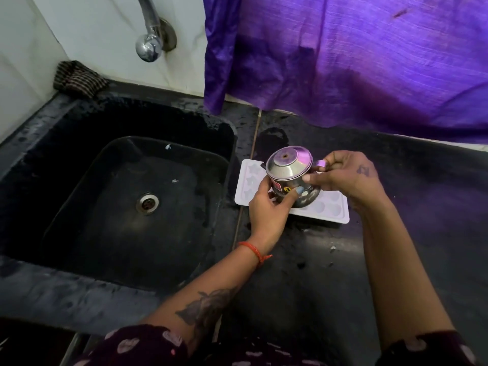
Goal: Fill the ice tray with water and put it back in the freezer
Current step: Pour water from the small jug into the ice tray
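Observation:
A white ice tray (334, 211) with star and heart shaped moulds lies flat on the black counter, just right of the sink. Above it I hold a steel jug (286, 171) with a domed lid, tilted toward the tray's left end. My left hand (266, 207) cups the jug's lower body from the near side. My right hand (343, 178) grips the jug's handle on the right. The jug hides the tray's middle, and I cannot tell whether water is in the moulds.
A deep black sink (126, 191) with a steel drain fills the left. A chrome tap (149, 35) sticks out of the white wall above it, with a folded striped cloth (79, 79) at the sink's back corner. A purple curtain (356, 54) hangs behind the counter.

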### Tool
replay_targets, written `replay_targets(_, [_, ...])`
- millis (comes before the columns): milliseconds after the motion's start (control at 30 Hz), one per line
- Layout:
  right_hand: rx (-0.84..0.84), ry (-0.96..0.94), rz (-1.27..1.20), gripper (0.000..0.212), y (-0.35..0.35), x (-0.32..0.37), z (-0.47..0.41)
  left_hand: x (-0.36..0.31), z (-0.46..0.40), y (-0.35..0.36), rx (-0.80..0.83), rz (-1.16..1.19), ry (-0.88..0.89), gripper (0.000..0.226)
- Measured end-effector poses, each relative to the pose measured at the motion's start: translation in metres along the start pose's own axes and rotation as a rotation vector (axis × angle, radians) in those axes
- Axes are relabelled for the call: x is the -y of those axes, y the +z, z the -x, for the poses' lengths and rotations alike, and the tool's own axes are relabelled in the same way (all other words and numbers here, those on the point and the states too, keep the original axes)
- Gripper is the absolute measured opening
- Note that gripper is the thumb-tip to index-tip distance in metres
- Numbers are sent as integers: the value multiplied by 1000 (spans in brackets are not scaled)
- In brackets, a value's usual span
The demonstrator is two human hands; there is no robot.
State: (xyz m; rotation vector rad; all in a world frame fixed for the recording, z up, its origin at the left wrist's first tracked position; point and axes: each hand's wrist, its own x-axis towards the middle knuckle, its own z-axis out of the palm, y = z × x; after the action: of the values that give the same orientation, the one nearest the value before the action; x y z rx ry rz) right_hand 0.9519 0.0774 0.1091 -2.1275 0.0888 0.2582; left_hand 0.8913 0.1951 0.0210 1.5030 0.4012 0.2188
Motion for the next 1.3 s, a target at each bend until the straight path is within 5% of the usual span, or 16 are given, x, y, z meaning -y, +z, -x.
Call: replay_targets(1300, [-31, -9, 171, 28, 1, 16, 3, 1, 1, 3, 17, 32, -59, 40])
